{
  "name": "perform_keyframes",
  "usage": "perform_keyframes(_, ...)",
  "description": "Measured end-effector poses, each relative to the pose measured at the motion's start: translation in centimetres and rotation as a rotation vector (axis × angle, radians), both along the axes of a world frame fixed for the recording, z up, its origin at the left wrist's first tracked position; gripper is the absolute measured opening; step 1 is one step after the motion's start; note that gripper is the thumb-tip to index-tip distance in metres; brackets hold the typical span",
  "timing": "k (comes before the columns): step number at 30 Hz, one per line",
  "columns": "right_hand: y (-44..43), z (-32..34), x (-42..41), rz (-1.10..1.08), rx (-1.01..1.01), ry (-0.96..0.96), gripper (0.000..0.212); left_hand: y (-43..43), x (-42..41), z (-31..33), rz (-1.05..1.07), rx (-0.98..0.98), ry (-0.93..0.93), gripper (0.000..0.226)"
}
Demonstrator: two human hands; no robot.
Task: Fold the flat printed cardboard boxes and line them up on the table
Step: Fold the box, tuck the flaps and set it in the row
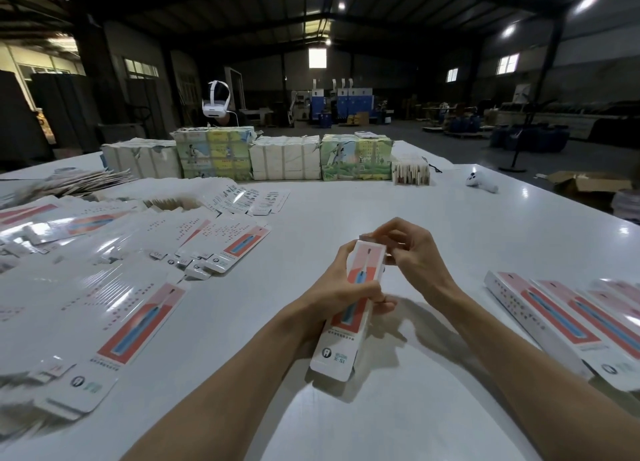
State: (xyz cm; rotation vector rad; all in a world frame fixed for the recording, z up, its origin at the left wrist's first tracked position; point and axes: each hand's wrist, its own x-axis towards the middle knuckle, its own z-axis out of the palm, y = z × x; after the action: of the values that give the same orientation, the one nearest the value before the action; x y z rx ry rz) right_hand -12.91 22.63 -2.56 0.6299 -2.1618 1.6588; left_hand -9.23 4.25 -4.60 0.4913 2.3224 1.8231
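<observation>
White table: flat boxes left, folded boxes right, wrapped bundles far edge, maybe controller.

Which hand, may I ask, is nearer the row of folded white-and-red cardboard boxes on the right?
Right: the right hand pinches the held printed box's top, nearest the row; the left hand grips it farther left.

left hand: grip curled round box | right hand: grip pinching box top

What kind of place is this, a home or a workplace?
Probably a warehouse or packing workshop: a high metal roof over an open floor, wrapped bundles of printed cartons on the table, and many flat boxes spread out.
</observation>
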Motion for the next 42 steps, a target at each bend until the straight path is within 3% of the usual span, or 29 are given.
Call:
perform_keyframes(2, 0.1, 0.1, 0.2, 0.062, -0.107, -0.118, 0.012, 0.0, 0.0, 0.1, 0.012, -0.024, 0.021, 0.088)
perform_keyframes(5, -0.1, 0.5, 0.5, 0.113, -0.278, -0.304, 0.030, 0.1, 0.0, 0.2, 0.018, -0.042, 0.046, 0.087)
perform_keyframes(15, 0.4, 0.6, -0.2, 0.123, -0.504, -0.637, 0.014, 0.2, 0.7, 0.6, -0.006, -0.106, 0.088, 0.090)
perform_keyframes(25, 0.9, 0.4, -0.6, 0.154, -0.471, -0.612, 0.016, 0.4, 0.4, 0.5, 0.040, -0.085, 0.042, 0.107)
perform_keyframes(33, 1.1, 0.8, -0.2, 0.357, -0.377, -0.593, 0.026, -0.1, 0.1, 0.2, 0.008, -0.003, 0.074, 0.092)
perform_keyframes(42, -0.3, 0.2, 0.7, 0.227, -0.227, -0.365, 0.030, -0.9, -0.4, -0.3, 0.066, 0.098, -0.064, 0.092)
